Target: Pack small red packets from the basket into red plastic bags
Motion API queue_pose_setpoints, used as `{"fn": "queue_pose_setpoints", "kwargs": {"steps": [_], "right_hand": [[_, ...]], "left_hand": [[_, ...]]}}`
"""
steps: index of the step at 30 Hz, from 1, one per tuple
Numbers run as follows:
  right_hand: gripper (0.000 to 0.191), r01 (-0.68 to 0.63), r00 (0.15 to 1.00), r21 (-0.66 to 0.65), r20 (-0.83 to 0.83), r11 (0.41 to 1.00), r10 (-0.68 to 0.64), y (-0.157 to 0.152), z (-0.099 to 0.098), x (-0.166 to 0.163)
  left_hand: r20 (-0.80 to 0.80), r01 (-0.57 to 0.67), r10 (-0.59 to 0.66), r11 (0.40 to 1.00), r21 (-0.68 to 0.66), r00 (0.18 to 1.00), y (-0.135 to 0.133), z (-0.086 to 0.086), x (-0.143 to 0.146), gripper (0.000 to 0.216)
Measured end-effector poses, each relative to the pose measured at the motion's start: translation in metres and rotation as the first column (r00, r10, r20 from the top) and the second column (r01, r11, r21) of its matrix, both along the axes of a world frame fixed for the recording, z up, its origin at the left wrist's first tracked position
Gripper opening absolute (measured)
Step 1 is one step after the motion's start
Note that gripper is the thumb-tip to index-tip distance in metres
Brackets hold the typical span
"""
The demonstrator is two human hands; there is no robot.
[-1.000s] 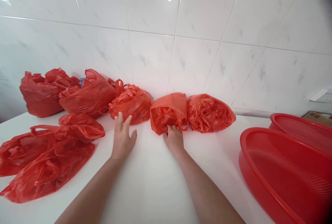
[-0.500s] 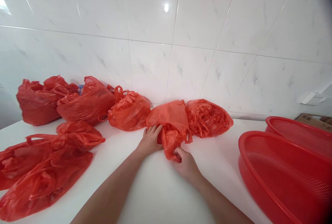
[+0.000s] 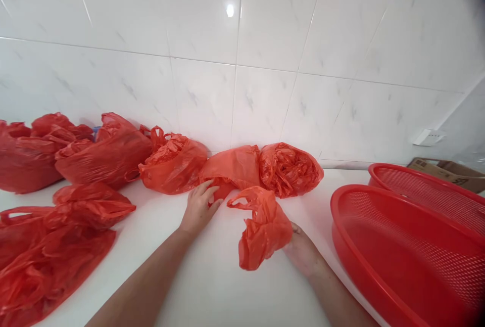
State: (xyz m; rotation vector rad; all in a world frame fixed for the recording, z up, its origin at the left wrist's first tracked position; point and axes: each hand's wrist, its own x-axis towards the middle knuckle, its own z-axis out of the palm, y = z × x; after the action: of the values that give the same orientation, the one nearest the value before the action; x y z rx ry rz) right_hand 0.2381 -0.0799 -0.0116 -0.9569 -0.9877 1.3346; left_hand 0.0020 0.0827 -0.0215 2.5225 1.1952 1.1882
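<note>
My right hand (image 3: 303, 253) grips a crumpled red plastic bag (image 3: 263, 228) that it holds just above the white counter (image 3: 212, 286). My left hand (image 3: 199, 205) rests with fingers spread on the front of a red bag bundle (image 3: 233, 168) lying against the wall. Another stuffed red bag (image 3: 290, 169) sits right beside that bundle, on its right.
More filled red bags (image 3: 172, 162) (image 3: 106, 150) (image 3: 26, 147) line the tiled wall to the left, and flat red bags (image 3: 56, 246) lie at the near left. Two red mesh baskets (image 3: 401, 246) (image 3: 428, 185) stand at the right, a cardboard box (image 3: 447, 170) behind them.
My left hand moved right onto the bag bundle. My right hand pulled a single red bag out of it and drew it toward me, clear of the bundle.
</note>
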Motion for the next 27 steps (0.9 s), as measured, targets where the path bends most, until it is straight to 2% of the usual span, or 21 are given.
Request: {"fn": "queue_pose_setpoints", "kwargs": {"steps": [2, 4, 6, 8, 9, 10, 12, 14, 16, 17, 19, 21, 23, 27], "right_hand": [[0.016, 0.037, 0.995, 0.014, 0.089, 0.999, -0.038, 0.001, 0.002, 0.001], [0.014, 0.097, 0.974, 0.035, 0.201, 0.995, -0.102, 0.001, -0.001, 0.000], [0.016, 0.168, 0.917, 0.089, 0.351, 0.982, -0.189, 0.002, -0.007, -0.002], [0.025, 0.244, 0.824, 0.161, 0.485, 0.956, -0.292, 0.002, -0.014, -0.008], [0.030, 0.276, 0.779, 0.187, 0.531, 0.943, -0.333, 0.001, -0.016, -0.011], [0.036, 0.299, 0.745, 0.201, 0.562, 0.933, -0.360, 0.000, -0.018, -0.014], [0.044, 0.325, 0.706, 0.195, 0.601, 0.925, -0.375, -0.002, -0.018, -0.017], [0.040, 0.342, 0.680, 0.182, 0.629, 0.922, -0.377, -0.003, -0.014, -0.016], [0.026, 0.382, 0.637, 0.173, 0.662, 0.908, -0.394, -0.003, -0.009, -0.010], [0.020, 0.413, 0.611, 0.171, 0.677, 0.894, -0.411, -0.003, -0.006, -0.006], [0.015, 0.480, 0.568, 0.167, 0.690, 0.861, -0.450, -0.001, -0.003, 0.004], [0.013, 0.521, 0.557, 0.154, 0.684, 0.840, -0.471, 0.000, -0.002, 0.010], [0.013, 0.521, 0.568, 0.139, 0.680, 0.842, -0.463, 0.001, -0.003, 0.013], [0.013, 0.506, 0.534, 0.178, 0.703, 0.844, -0.469, 0.000, -0.005, 0.010]], "left_hand": [[0.135, 0.169, -0.161, 0.984, -0.054, 0.978, -0.018, 0.004, -0.003, 0.034], [0.270, 0.383, -0.323, 0.899, -0.214, 0.907, -0.036, 0.006, 0.000, 0.041], [0.453, 0.581, -0.408, 0.729, -0.361, 0.793, -0.053, 0.007, 0.008, 0.052], [0.629, 0.735, -0.415, 0.539, -0.411, 0.657, -0.068, 0.008, 0.018, 0.066], [0.683, 0.778, -0.402, 0.467, -0.420, 0.610, -0.074, 0.008, 0.023, 0.072], [0.708, 0.794, -0.382, 0.421, -0.438, 0.594, -0.079, 0.009, 0.027, 0.074], [0.706, 0.777, -0.340, 0.382, -0.500, 0.621, -0.086, 0.009, 0.033, 0.067], [0.699, 0.755, -0.298, 0.358, -0.550, 0.651, -0.088, 0.010, 0.036, 0.043], [0.712, 0.736, -0.231, 0.377, -0.563, 0.663, -0.083, 0.010, 0.034, 0.017], [0.715, 0.711, -0.183, 0.423, -0.562, 0.674, -0.078, 0.010, 0.032, 0.009], [0.717, 0.614, -0.055, 0.565, -0.551, 0.695, -0.065, 0.011, 0.025, 0.005], [0.737, 0.514, 0.061, 0.678, -0.525, 0.673, -0.052, 0.012, 0.017, 0.006], [0.763, 0.466, 0.128, 0.724, -0.508, 0.633, -0.043, 0.014, 0.010, 0.010], [0.783, 0.439, 0.155, 0.755, -0.487, 0.602, -0.038, 0.014, 0.004, 0.014]]}}
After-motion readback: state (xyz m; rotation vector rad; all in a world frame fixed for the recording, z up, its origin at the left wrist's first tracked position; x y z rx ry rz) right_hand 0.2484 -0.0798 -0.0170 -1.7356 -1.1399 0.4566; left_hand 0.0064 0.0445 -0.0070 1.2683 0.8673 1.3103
